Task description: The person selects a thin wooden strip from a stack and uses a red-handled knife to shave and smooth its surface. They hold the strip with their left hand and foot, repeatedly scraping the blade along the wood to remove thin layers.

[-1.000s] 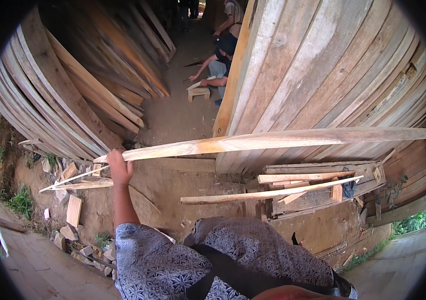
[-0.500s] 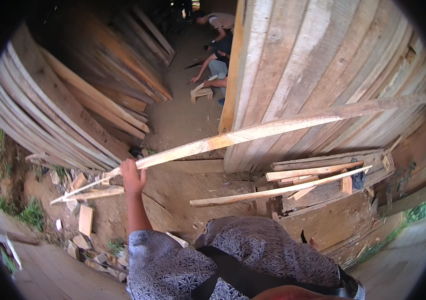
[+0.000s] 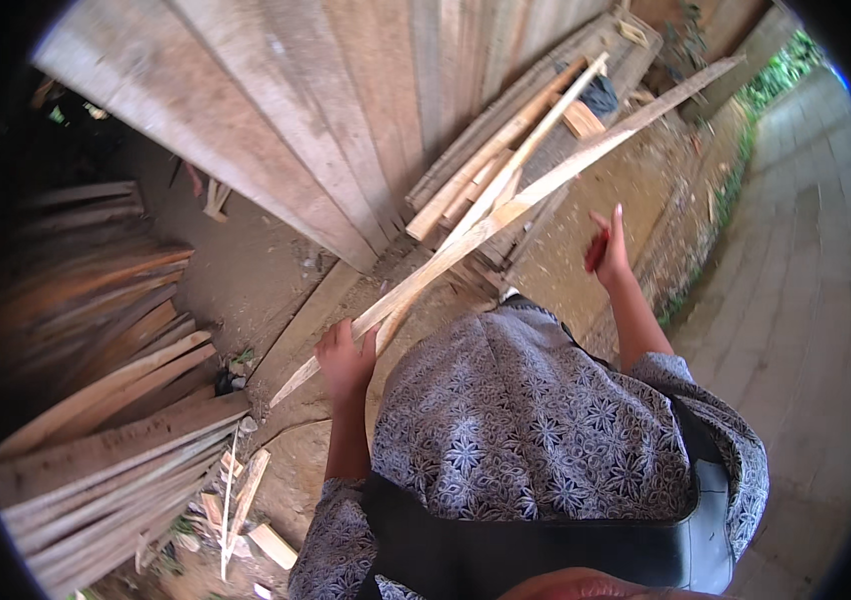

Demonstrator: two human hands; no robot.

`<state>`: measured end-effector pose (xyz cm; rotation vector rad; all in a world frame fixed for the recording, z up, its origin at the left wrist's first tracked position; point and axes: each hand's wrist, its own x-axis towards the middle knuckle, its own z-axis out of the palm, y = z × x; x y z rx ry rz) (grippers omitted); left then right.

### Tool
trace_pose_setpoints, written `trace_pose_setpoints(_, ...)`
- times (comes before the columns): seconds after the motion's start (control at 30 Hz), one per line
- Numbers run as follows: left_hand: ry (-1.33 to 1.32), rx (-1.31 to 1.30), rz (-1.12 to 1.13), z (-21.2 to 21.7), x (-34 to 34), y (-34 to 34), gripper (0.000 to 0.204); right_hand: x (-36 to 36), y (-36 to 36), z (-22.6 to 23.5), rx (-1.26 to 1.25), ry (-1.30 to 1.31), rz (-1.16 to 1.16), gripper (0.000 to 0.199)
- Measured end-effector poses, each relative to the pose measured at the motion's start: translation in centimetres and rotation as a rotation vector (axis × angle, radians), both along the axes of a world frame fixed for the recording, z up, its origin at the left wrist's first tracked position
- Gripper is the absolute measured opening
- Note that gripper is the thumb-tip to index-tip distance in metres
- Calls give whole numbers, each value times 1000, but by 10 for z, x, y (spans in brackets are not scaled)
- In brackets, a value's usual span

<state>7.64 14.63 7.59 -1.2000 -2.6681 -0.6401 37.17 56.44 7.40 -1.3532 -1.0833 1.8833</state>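
Across the person's front, slanting from near left to far right, runs a long strip [image 3: 536, 192] of pale sawn wood, streaked honey-brown about its middle and narrowing to a point at the near end. The left hand [image 3: 344, 355] is clamped on it close to that tip, fingers folded over the edge. The right hand [image 3: 608, 250] is up in the air, well apart from the other and from the wood, its fingers spread and nothing in its grasp that I can see.

Under the strip, a slimmer lath [image 3: 538, 148] crosses it at a shallow angle, beside short square-cut sticks on a low bench [image 3: 636, 58] of rough grey plank. A crumpled dark bag [image 3: 601, 95] sits among them. Tall boards [image 3: 346, 90], weathered and flat-faced, lean side by side behind; another stack [image 3: 96, 490] fans out at the left, edges showing. Blocky offcuts [image 3: 274, 546] are strewn on dry brown earth [image 3: 266, 270]. Off to the right, smooth grey paving [image 3: 806, 250] meets a ragged line of grass [image 3: 718, 222]. The shirt [image 3: 536, 400] is soft cloth printed with starry flowers, crossed by a glossy black band [image 3: 566, 550]
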Motion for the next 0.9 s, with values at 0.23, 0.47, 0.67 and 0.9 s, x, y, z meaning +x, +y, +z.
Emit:
trace_pose_setpoints(0.23,-94,-94,-181,18,25,34,46,-5,0,43,-85,402,-273,82)
trace_pose_setpoints(0.47,-723,-267,-290,-2,47,112,50,12,103,-15,-154,205,-196,44)
trace_pose_setpoints(0.67,-167,-333,-134,-103,20,184,67,34,174,-23,-267,150,-187,49)
trace_pose_setpoints(0.9,-461,-817,128,-157,5,224,58,93,285,-12,-308,50,-170,49)
